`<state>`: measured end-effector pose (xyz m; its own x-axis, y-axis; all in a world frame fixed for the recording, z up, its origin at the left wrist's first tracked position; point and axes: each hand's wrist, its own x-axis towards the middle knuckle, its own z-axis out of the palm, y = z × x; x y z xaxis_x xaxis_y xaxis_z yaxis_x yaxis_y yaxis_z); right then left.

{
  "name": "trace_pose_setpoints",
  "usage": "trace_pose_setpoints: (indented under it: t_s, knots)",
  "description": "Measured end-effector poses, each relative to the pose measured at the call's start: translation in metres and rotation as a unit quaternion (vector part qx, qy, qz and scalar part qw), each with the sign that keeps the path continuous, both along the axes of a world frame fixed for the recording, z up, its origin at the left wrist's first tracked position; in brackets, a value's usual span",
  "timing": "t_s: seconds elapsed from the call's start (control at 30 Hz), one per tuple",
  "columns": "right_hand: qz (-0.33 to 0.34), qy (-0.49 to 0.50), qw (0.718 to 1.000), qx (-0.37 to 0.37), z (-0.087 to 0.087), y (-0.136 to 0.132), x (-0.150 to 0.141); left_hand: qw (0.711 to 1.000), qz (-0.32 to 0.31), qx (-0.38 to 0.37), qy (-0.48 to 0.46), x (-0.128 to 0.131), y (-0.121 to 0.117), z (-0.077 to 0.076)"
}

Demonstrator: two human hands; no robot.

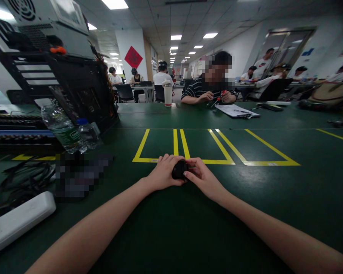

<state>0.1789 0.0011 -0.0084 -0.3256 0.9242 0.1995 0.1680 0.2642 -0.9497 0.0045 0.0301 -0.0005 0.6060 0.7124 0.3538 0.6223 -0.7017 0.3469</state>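
Observation:
A small, dark, rounded object (178,170), black all over and with its kind unclear, is between my two hands above the green table (160,228). My left hand (165,172) curls around its left side, with the thumb below and the fingers over the far side. From the right, my right hand (201,176) pinches its edge with thumb and fingers. The object's underside and part of its far side are hidden by my fingers. Just beyond my hands lie yellow tape outlines (214,162) on the tabletop.
At left stand a black computer case (77,87), a large clear bottle (63,129) and a blue-capped bottle (89,133). Black cables (20,179) and a white power strip (23,220) lie nearer. Across the table, a person (208,85) holds red-handled tools near a clipboard (236,111) and white tumbler (168,94).

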Motion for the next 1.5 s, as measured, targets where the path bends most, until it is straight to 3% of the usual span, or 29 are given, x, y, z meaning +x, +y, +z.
trace_pose_setpoints:
  t_s: [0.27, 0.53, 0.7, 0.87, 1.1, 1.27, 1.5]
  knots:
    - [0.059, 0.017, 0.998, -0.01, 0.0026, -0.0037, 0.0024, 1.0, -0.007, 0.019, 0.003, -0.001, 0.0009, -0.001]
    - [0.01, 0.007, 1.0, -0.015, 0.0029, -0.0001, 0.0014, 1.0, -0.006, 0.016, 0.001, -0.0006, 0.0007, -0.0005]
    - [0.025, -0.012, 0.999, -0.034, 0.0024, 0.0014, 0.003, 1.0, -0.007, 0.016, -0.003, -0.0011, 0.001, -0.001]
    - [0.046, 0.006, 0.999, -0.008, 0.0022, -0.0028, 0.0027, 1.0, -0.011, 0.016, 0.003, -0.0014, 0.0005, 0.0004]
    - [0.011, 0.026, 1.0, 0.006, 0.003, -0.0023, 0.0007, 1.0, -0.004, 0.02, -0.001, -0.0008, 0.0021, -0.0019]
    - [-0.006, -0.023, 0.999, -0.029, 0.0077, -0.002, 0.0017, 1.0, -0.008, 0.014, -0.004, -0.0009, 0.0024, -0.0026]
    - [0.032, 0.003, 0.999, -0.003, 0.0065, -0.0056, 0.0016, 1.0, -0.002, 0.012, 0.002, 0.0, 0.0024, -0.0021]
